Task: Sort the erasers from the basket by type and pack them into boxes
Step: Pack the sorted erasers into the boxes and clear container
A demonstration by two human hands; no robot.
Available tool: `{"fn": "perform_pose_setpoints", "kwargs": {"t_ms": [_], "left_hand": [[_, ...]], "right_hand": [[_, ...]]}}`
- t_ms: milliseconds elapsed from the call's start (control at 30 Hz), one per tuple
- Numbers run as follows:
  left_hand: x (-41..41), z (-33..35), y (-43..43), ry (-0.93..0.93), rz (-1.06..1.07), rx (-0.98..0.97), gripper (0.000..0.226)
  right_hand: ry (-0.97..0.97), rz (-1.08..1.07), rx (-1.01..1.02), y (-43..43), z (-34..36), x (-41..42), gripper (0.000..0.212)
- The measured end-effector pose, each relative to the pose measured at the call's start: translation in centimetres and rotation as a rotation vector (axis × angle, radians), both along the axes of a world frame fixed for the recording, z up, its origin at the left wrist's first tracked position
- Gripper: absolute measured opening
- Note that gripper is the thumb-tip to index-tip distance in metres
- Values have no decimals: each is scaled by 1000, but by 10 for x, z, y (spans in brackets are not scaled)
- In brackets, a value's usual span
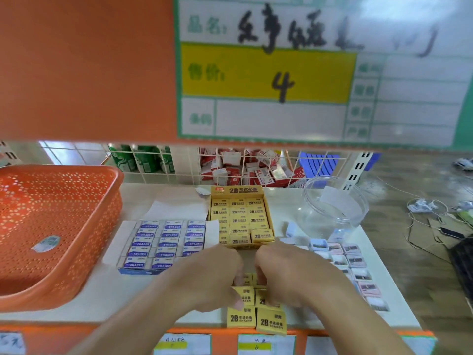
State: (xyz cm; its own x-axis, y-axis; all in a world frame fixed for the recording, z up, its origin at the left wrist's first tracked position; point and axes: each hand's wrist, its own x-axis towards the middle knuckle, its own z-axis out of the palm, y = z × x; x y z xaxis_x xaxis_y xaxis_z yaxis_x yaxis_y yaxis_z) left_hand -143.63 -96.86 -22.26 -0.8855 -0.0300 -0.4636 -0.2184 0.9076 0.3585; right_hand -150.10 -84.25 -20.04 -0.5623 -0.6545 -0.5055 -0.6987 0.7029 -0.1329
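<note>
Left hand, right hand gripping yellow erasers.

Two bare hands and two bare forearms show. The bare left hand is at the 9 o'clock side of the bare right hand. The long left forearm runs off toward 7 o'clock, and the long right forearm toward 5 o'clock. Both arms are bare as far as they can be seen. A short, pale thumbnail shows on the left hand. The fingers look a little blurry.
</note>
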Motion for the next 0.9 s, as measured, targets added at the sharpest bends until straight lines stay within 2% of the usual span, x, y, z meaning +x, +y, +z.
{"fn": "perform_pose_setpoints", "kwargs": {"t_ms": [367,467,567,667,767,900], "left_hand": [[1,4,-8,180,100,93,8],[-12,9,-23,297,174,86,4],[-33,5,-37,385,248,88,12],[-46,0,-42,369,248,50,5],[-53,-6,-45,318,203,-7,16],[-58,-12,-51,303,170,-23,9]], "right_hand": [[-46,-1,-51,11,-8,-7,22],[-30,-48,-171,11,-2,-21,11],[19,-121,-367,0,-2,-39,7],[60,-157,-482,-18,-11,-53,8],[71,-161,-486,-32,-22,-61,19],[80,-163,-508,-40,-31,-66,22]]}}
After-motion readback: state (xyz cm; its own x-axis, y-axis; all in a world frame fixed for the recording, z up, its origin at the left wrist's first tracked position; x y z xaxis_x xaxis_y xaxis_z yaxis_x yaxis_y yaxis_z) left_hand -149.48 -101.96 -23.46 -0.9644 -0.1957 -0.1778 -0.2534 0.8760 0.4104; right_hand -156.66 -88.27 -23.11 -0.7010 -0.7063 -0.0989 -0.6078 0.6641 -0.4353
